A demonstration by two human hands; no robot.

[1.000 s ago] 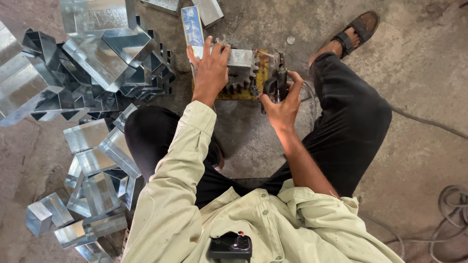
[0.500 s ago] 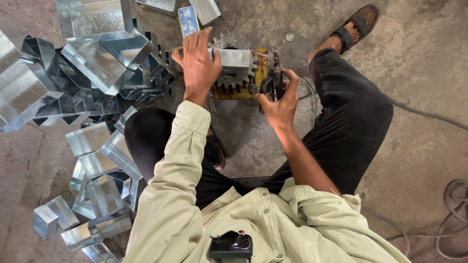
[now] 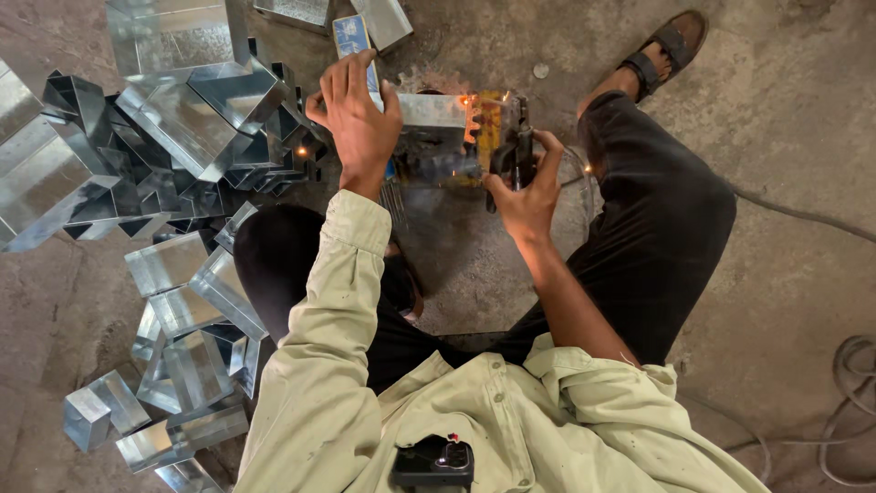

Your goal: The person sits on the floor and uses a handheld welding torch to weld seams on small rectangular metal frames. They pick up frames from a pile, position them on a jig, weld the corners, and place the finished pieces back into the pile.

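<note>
- At the bottom of the view, near 6 o'clock, a small black device (image 3: 433, 464) is clipped on the person's pale green shirt (image 3: 474, 411); both arms go out from here toward 12 o'clock.
- At 9 o'clock from the body, many folded galvanised sheet pieces (image 3: 173, 338) lie in a pile on the concrete floor (image 3: 803, 301), and a bigger heap (image 3: 137, 137) spreads toward 10 o'clock.
- The right hand (image 3: 527, 187) is at about 1 o'clock, the forearm bare and straight, the wrist bent a little. Its fingers are closed around the dark handle of a power tool (image 3: 511, 146).
- The left hand (image 3: 358, 119) is at about 11 o'clock, the sleeve reaching to the wrist. The palm faces down and the fingers are curled over the edge of a metal piece (image 3: 429, 114), pressing it on the floor.
- The metal piece lies between the 2 hands, touching the tool's yellow part; small orange sparks show at this contact.
- I think the work goes well if the left hand presses the piece flat and steady, with the fingers away from the sparks, and if the right hand guides the tool evenly without tilting.
- Farther, at 2 o'clock, the person's foot in a brown sandal (image 3: 662, 46) rests on the floor; a cable (image 3: 844, 383) curls at 4 o'clock.
</note>
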